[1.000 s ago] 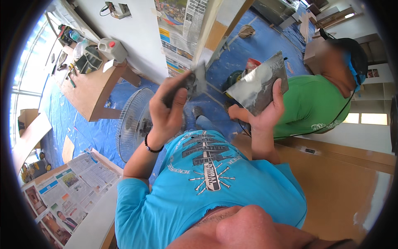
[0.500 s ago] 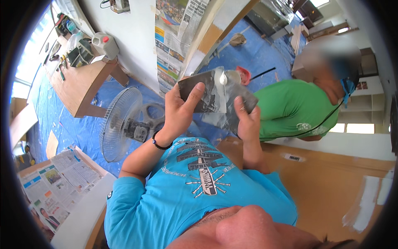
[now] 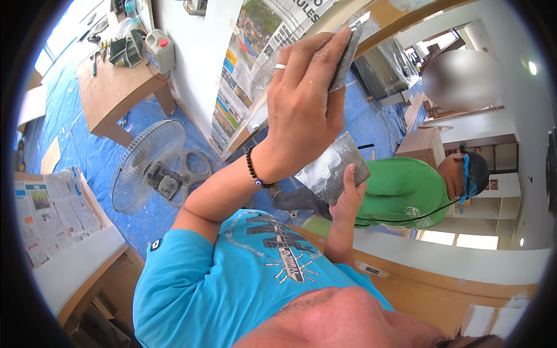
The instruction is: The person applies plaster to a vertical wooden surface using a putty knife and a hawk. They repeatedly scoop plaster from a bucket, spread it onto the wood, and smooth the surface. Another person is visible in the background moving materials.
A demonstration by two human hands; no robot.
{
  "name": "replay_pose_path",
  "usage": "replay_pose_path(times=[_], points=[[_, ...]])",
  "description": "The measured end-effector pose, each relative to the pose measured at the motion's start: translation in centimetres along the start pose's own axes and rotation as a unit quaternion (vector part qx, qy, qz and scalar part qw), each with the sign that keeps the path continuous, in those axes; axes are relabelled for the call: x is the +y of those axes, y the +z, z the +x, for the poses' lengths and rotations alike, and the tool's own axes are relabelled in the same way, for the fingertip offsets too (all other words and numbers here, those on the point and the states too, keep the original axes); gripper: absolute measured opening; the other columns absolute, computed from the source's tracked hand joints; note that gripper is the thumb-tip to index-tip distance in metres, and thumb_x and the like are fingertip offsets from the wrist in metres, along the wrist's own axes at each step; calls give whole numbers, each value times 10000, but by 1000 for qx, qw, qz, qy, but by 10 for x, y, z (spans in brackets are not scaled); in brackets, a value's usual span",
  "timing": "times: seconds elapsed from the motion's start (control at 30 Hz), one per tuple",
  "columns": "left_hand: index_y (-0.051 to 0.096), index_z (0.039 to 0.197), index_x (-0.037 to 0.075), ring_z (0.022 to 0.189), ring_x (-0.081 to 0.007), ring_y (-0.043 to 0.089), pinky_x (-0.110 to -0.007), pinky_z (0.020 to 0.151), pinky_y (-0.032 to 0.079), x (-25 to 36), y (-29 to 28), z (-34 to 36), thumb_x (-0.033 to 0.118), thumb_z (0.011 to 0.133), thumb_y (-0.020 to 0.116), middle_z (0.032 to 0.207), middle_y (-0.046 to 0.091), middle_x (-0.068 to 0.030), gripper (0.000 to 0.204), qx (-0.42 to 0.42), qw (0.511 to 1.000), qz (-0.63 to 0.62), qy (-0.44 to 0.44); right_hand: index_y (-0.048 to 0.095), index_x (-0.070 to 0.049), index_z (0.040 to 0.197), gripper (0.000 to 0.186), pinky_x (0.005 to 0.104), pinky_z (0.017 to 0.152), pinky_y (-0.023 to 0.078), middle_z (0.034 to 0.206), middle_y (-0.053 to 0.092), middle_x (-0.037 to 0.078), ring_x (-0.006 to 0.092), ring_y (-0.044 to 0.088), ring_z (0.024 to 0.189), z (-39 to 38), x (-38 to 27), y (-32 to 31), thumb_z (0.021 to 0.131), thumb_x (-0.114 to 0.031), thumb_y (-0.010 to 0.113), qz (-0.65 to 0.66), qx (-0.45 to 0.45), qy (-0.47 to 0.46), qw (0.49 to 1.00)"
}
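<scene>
My left hand (image 3: 304,116), with a ring and a beaded bracelet on it, is raised and closed on a flat grey putty scraper (image 3: 346,62). White putty shows along the scraper's far edge, which is up against a wooden frame edge (image 3: 394,28) bearing a whitish patch. Whether the blade touches the wood is hard to tell. Lower down, my right hand (image 3: 347,204) grips a square grey metal plate (image 3: 335,169) smeared with white putty, its thumb on top and the other fingers mostly hidden beneath.
A person in a green shirt (image 3: 400,188) is close on the right, facing away. At left are a standing fan (image 3: 152,171) and a wooden table (image 3: 107,101) with a white jug (image 3: 161,52) and tools. Blue sheeting (image 3: 52,153) covers the floor; newspaper (image 3: 229,93) covers part of the wall.
My hands have moved apart. The left one has lifted the scraper up to the wooden frame, while the right keeps the plate lower. The person in green has shifted slightly.
</scene>
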State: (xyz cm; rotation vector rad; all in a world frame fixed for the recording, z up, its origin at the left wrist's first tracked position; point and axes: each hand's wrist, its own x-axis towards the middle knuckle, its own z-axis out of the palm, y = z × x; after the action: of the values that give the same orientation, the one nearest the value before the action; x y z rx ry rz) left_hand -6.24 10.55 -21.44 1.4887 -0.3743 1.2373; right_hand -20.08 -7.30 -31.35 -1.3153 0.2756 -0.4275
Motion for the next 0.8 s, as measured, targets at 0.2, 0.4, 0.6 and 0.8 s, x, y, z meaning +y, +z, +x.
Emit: replay_pose_path(times=[0.2, 0.4, 0.6, 0.8], points=[[649, 1345, 24, 1013, -347, 644, -420, 880, 520, 6, 22, 4, -18, 860, 636, 1190, 679, -154, 487, 8, 995, 96, 18, 557, 22, 1318, 444, 385, 907, 568, 1225, 668, 121, 216, 682, 1071, 9, -5, -18, 1006, -263, 694, -4, -1, 29, 1000], [609, 1388, 8, 1066, -322, 611, -410, 921, 456, 18, 43, -2, -4, 719, 669, 1235, 658, -130, 671, -9, 978, 210, 21, 556, 7, 1332, 445, 385, 913, 562, 1236, 663, 121, 220, 675, 1087, 17, -5, -32, 1008, -266, 692, -3, -7, 39, 999], [626, 1371, 24, 1010, -284, 624, -404, 917, 411, 32, 14, -18, -16, 798, 648, 1227, 679, -119, 575, -57, 989, 125, 55, 557, 17, 1337, 432, 385, 932, 556, 1248, 663, 132, 236, 675, 1101, 23, -2, -37, 1023, -260, 665, 3, -34, 34, 999], [652, 1346, 50, 1074, -290, 646, -386, 991, 417, 10, 17, -1, 10, 909, 626, 1197, 705, -118, 440, -2, 984, 176, 28, 538, 57, 1355, 463, 390, 971, 546, 1276, 663, 168, 255, 667, 1151, 31, -1, -40, 1029, -252, 648, 18, -71, 33, 997]])
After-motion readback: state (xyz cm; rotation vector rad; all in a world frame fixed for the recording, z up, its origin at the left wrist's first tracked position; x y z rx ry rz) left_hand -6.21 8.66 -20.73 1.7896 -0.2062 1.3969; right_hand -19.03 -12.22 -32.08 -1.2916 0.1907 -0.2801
